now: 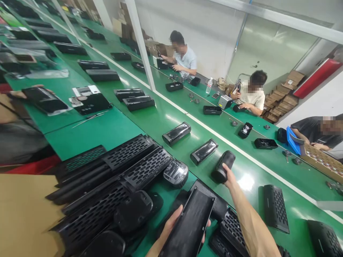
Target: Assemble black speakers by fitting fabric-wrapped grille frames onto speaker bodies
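Note:
My left hand [171, 222] is closed around a long black plastic shell [189, 223], its open, hollow side facing up and tilted towards me. My right hand [227, 174] reaches forward over the green table and grips the near end of a rounded black speaker housing [224, 162]. Beyond it lie two more housings with shiny, film-like tops, one of them a black housing [204, 151] just to the left. Beneath and beside the shell in my left hand, slotted black grille shells [233, 228] lie partly hidden by my right forearm.
Stacked black grilles [147, 166] and rounded end pieces [134, 210] fill the left side by a cardboard box [24, 214]. Slotted housings [276, 207] lie at right. A white line [222, 134] runs along the table; several people work across it, and another person's hand shows at left.

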The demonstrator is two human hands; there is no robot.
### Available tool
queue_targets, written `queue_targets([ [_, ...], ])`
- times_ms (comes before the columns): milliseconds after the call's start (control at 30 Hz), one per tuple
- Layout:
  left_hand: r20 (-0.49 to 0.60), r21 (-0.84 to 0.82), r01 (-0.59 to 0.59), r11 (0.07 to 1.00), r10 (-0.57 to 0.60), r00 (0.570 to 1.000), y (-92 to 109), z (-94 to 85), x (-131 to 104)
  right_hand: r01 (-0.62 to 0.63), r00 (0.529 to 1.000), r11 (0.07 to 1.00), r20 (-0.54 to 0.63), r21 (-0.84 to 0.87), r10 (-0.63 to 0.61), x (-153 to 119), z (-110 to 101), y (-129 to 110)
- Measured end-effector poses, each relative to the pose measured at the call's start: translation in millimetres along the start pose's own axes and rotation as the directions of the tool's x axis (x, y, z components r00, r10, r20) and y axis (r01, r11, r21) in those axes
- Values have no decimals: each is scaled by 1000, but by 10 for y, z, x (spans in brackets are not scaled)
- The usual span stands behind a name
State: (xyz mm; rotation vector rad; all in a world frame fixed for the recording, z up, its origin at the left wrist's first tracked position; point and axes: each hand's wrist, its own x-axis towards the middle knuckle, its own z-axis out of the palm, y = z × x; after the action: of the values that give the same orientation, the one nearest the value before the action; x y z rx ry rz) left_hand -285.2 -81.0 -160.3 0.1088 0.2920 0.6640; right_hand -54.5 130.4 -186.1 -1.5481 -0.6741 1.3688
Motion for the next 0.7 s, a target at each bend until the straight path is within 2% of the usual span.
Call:
queue_targets([
  [67,6,-34,-11,999,11,1000,22,69,26,-9,1000,999,21,35,9,-166,-304,-191],
  [167,24,-77,-29,997,31,999,49,197,86,43,999,995,-5,92,-43,-639,-921,-459],
  [233,59,-69,-28,997,33,998,46,269,142,149,988,974,-63,169,-140,-1056,-1295,-518],
  [300,109,-34,-4,999,7,994,13,313,210,209,977,957,-71,200,-199,-1482,-1526,-441],
  [367,152,-3,18,1000,-17,988,-56,334,278,160,986,978,21,135,-164,-1873,-1601,-270],
  [433,179,5,26,1000,-26,984,-150,340,332,74,988,996,131,52,-80,-2228,-1576,-99],
  [500,207,11,17,1000,-18,978,-255,339,364,30,985,999,166,36,-35,-2554,-1525,-25],
  [600,223,34,-44,998,35,974,-403,340,384,81,992,997,100,-14,-79,-2951,-1450,-173],
  [700,221,30,-85,996,76,972,-538,352,404,170,985,961,77,-216,-157,-3194,-1325,-459],
])
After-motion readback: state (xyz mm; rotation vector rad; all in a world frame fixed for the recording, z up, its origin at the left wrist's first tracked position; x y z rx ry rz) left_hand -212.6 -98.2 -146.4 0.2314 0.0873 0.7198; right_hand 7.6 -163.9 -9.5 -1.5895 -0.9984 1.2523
